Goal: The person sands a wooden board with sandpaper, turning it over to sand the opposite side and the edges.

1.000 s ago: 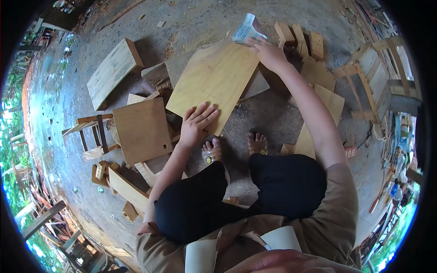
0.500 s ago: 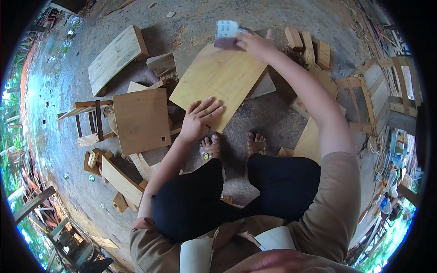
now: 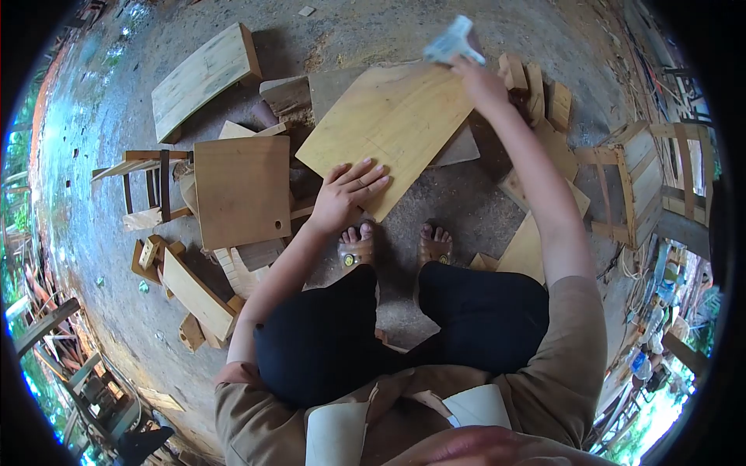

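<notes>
Head view looks down on a person who sits low over a concrete floor, knees in black trousers, two feet in sandals below the work. A light board lies tilted in front of the feet, on top of grey slabs. The left hand rests flat on the near corner of the board, fingers spread and pressing down; it grips nothing. The right hand is at the far corner of the board, arm stretched, fingers closed on a folded sandpaper, which sticks up above the board's far edge; whether the paper touches the wood, I cannot tell. Left of the board lies a darker square panel with a small hole near one corner, on a small frame. Farther left a long plank lies alone. Short blocks stand just beside the right hand, and a slatted crate is well to the right.
</notes>
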The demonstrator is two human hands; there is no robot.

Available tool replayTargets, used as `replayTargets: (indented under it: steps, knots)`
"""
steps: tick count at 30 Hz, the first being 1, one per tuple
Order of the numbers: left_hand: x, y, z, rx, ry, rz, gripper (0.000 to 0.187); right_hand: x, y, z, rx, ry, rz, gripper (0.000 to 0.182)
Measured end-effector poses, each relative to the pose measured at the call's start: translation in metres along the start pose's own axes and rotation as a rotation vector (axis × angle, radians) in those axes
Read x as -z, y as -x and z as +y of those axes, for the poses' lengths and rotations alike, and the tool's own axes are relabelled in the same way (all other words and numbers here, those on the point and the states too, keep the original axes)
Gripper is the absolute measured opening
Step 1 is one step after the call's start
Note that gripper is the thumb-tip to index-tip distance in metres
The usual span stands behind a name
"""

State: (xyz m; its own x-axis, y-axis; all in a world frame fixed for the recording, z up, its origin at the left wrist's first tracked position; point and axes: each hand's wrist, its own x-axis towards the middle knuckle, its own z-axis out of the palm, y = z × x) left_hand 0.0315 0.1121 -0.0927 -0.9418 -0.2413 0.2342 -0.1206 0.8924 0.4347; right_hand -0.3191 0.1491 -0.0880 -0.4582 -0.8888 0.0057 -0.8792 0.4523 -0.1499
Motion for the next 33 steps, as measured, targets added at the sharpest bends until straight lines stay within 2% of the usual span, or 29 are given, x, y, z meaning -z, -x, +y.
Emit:
replayTargets:
  steps: [2, 3, 5, 7, 8, 10, 11, 12, 14, 18, 20, 21, 23, 24, 26, 27, 29, 33]
  knots:
    - [-0.002, -0.001, 0.000, 0.004, 0.016, 0.014, 0.056, 0.026, -0.009, -0.014, -0.125, -0.090, -0.232, 0.037]
    - [-0.002, 0.000, -0.001, 0.002, 0.007, 0.006, 0.055, 0.027, -0.004, -0.029, -0.119, -0.085, -0.234, 0.037]
    - [-0.002, 0.002, -0.001, 0.012, -0.003, 0.002, 0.055, 0.024, 0.020, -0.068, 0.064, 0.006, -0.235, 0.034]
    - [-0.002, 0.001, -0.001, 0.004, -0.032, -0.016, 0.054, -0.003, 0.038, -0.083, 0.329, -0.110, -0.121, 0.035]
    - [-0.003, 0.000, -0.002, -0.004, -0.027, -0.013, 0.054, -0.005, 0.038, -0.078, 0.323, -0.103, -0.120, 0.035]
    - [-0.004, 0.000, -0.001, 0.008, 0.012, 0.019, 0.053, 0.008, 0.042, -0.077, 0.480, 0.010, -0.124, 0.036]
    - [-0.003, 0.000, -0.001, 0.007, 0.004, 0.009, 0.053, 0.018, 0.032, -0.075, 0.294, 0.121, -0.294, 0.037]
    - [-0.002, -0.001, -0.001, 0.004, 0.001, 0.009, 0.053, 0.016, 0.020, -0.063, 0.292, 0.120, -0.291, 0.037]
    - [0.000, -0.001, 0.001, 0.003, 0.002, 0.025, 0.052, 0.010, 0.001, -0.033, 0.128, 0.208, -0.107, 0.038]
    - [-0.002, 0.000, 0.000, 0.006, -0.015, 0.011, 0.051, 0.004, 0.007, -0.061, 0.104, 0.185, -0.095, 0.039]
    - [-0.001, -0.001, 0.001, 0.015, 0.005, 0.025, 0.049, -0.013, 0.024, -0.085, 0.343, 0.143, -0.080, 0.040]
    - [0.000, -0.001, 0.002, 0.021, 0.005, 0.025, 0.049, -0.016, 0.030, -0.090, 0.349, 0.141, -0.083, 0.040]
    - [0.001, -0.001, 0.003, 0.026, 0.012, 0.015, 0.050, -0.021, 0.037, -0.097, 0.558, 0.109, -0.075, 0.039]
    - [0.002, 0.000, 0.003, 0.029, 0.009, 0.013, 0.050, -0.018, 0.034, -0.096, 0.560, 0.105, -0.075, 0.039]
    - [0.002, -0.001, 0.003, 0.034, 0.014, 0.006, 0.050, -0.005, 0.020, -0.076, 0.423, 0.228, -0.107, 0.038]
    - [0.001, 0.000, 0.003, 0.034, 0.013, 0.006, 0.050, -0.010, 0.011, -0.062, 0.355, 0.255, -0.051, 0.038]
    - [0.000, 0.001, 0.001, 0.023, 0.008, 0.000, 0.052, 0.003, 0.005, -0.047, 0.166, 0.229, -0.048, 0.037]
    - [0.001, 0.000, 0.002, 0.025, 0.008, 0.018, 0.051, -0.003, 0.003, -0.015, 0.113, 0.239, 0.118, 0.034]
